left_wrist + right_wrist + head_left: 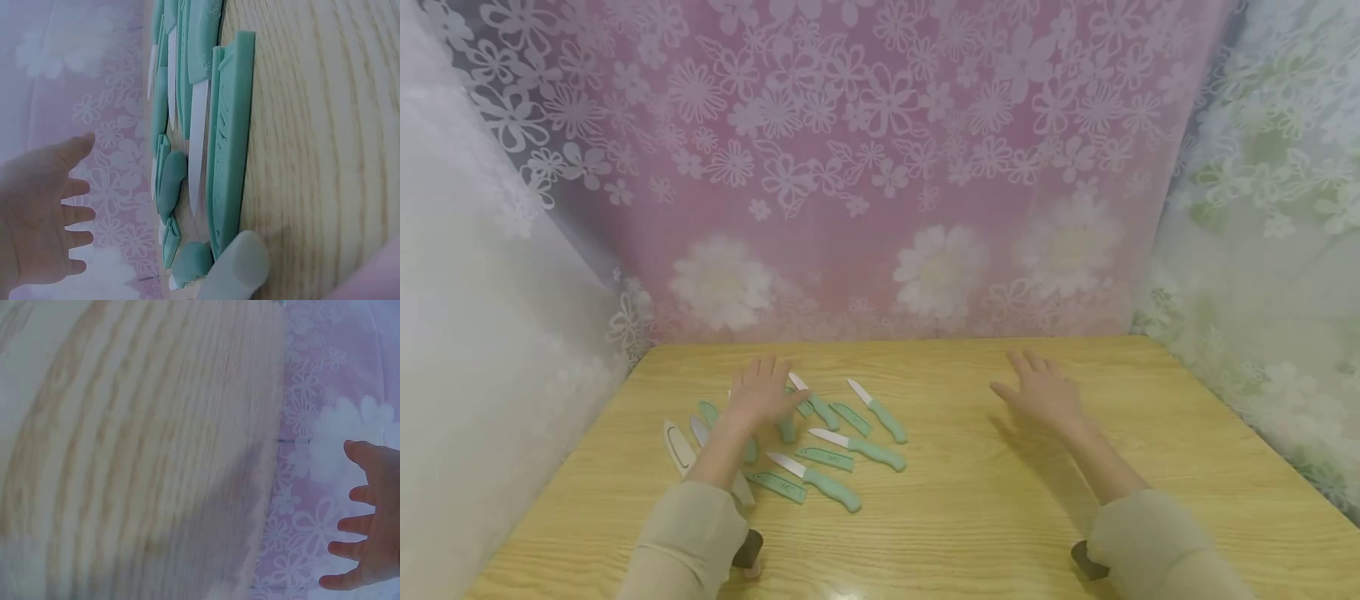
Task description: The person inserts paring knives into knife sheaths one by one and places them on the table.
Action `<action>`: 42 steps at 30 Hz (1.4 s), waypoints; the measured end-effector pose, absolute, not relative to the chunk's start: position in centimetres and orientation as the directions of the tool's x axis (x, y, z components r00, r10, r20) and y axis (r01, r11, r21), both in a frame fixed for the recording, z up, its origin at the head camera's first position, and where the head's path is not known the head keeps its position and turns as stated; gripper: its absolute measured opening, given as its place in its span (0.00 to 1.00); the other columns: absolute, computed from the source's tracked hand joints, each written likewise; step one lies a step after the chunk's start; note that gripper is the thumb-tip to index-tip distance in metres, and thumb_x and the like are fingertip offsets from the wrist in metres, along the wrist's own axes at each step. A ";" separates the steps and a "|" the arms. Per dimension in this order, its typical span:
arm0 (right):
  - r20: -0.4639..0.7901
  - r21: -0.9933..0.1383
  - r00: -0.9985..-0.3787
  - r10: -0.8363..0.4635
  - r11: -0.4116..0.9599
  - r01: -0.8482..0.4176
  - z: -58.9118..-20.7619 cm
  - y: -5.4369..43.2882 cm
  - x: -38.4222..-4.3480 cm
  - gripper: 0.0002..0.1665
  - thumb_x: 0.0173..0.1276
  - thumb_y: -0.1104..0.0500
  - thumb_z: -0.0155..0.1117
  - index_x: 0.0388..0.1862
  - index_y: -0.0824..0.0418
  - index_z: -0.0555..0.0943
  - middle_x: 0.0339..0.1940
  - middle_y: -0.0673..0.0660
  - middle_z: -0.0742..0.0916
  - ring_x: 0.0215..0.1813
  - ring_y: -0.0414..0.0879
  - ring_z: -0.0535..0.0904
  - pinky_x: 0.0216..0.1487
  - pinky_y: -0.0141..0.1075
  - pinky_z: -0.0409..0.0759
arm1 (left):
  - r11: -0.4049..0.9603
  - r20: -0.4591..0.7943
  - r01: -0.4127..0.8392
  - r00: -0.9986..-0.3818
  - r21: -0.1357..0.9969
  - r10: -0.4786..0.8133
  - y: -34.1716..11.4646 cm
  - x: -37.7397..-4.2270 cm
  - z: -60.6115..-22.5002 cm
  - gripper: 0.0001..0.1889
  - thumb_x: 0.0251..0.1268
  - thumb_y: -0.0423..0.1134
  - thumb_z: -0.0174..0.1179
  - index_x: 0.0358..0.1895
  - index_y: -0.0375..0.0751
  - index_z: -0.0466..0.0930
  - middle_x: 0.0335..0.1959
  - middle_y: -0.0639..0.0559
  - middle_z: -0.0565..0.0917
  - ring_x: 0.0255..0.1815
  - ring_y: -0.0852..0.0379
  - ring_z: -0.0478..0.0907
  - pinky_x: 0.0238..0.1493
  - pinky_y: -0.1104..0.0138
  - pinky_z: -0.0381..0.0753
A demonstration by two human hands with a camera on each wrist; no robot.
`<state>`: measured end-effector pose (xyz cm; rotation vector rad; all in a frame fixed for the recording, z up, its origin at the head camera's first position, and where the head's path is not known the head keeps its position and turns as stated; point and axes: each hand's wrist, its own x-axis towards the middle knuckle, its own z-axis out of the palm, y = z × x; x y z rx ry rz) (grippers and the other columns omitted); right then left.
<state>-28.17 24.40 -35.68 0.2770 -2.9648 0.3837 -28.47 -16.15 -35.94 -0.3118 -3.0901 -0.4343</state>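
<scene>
My left hand hovers above a group of paring knives, its fingers stretched out and nothing held. Around it on the table lie several knives with pale green handles and white blades, among them a front knife, a middle knife and a far right knife. Green blade sheaths lie between them. A cream sheath is at the left edge of the group, and a cream handle shows in the left wrist view. My forearm hides part of the group. Spread and holding nothing, my right hand is over the table's right half.
The wooden table ends at a pink flowered curtain at the back. White cloth hangs on the left, and a flowered curtain on the right. Dark bands sit at both wrists.
</scene>
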 end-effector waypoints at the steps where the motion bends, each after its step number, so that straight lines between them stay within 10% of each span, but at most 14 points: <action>1: 0.182 -0.234 -0.968 -0.172 0.949 -0.212 -35.6 24.2 -28.2 0.42 0.69 0.41 0.50 0.69 0.68 0.56 0.67 0.75 0.60 0.64 0.76 0.54 0.53 0.73 0.57 | 0.943 0.052 0.205 -0.979 0.263 0.199 -16.1 -28.5 -35.9 0.35 0.68 0.54 0.49 0.69 0.33 0.54 0.69 0.30 0.53 0.69 0.31 0.44 0.64 0.36 0.38; 17: 0.253 -0.276 -0.902 -0.351 0.867 -0.415 -35.0 17.8 -29.0 0.24 0.66 0.56 0.59 0.55 0.71 0.73 0.47 0.68 0.82 0.47 0.60 0.79 0.44 0.49 0.80 | 0.898 0.196 0.397 -0.911 0.190 0.362 -13.3 -29.3 -35.1 0.15 0.60 0.37 0.62 0.44 0.28 0.77 0.42 0.38 0.81 0.43 0.43 0.78 0.45 0.57 0.80; 25: 0.165 -0.387 -0.903 -0.396 0.816 -0.428 -35.6 14.0 -29.9 0.15 0.63 0.62 0.60 0.45 0.72 0.79 0.31 0.58 0.83 0.28 0.44 0.75 0.31 0.35 0.78 | 0.843 0.145 0.502 -0.865 0.192 0.481 -11.1 -29.8 -35.4 0.09 0.58 0.30 0.62 0.40 0.30 0.78 0.38 0.43 0.81 0.41 0.47 0.78 0.45 0.61 0.79; 33: 0.051 -0.411 -0.900 -0.433 0.812 -0.414 -36.8 11.5 -30.4 0.13 0.63 0.63 0.61 0.44 0.71 0.79 0.40 0.62 0.84 0.38 0.50 0.80 0.43 0.40 0.81 | 0.830 0.057 0.551 -0.834 0.082 0.548 -9.0 -30.1 -36.5 0.11 0.54 0.25 0.62 0.42 0.35 0.81 0.41 0.46 0.82 0.47 0.49 0.77 0.52 0.63 0.76; 38: 0.007 -0.460 -0.900 -0.436 0.798 -0.390 -37.5 10.5 -30.3 0.14 0.62 0.64 0.61 0.45 0.72 0.78 0.45 0.65 0.83 0.43 0.53 0.79 0.46 0.44 0.80 | 0.827 -0.007 0.560 -0.828 -0.051 0.561 -8.1 -30.4 -37.1 0.09 0.50 0.40 0.70 0.34 0.42 0.83 0.30 0.54 0.80 0.36 0.56 0.75 0.48 0.65 0.75; 42: -0.023 -0.506 -0.894 -0.447 0.777 -0.375 -38.2 10.1 -30.1 0.07 0.61 0.65 0.59 0.35 0.70 0.78 0.30 0.60 0.82 0.29 0.48 0.77 0.29 0.34 0.78 | 0.809 -0.016 0.581 -0.813 -0.084 0.582 -7.9 -30.3 -37.9 0.16 0.48 0.52 0.69 0.34 0.44 0.84 0.30 0.57 0.81 0.35 0.58 0.72 0.52 0.63 0.72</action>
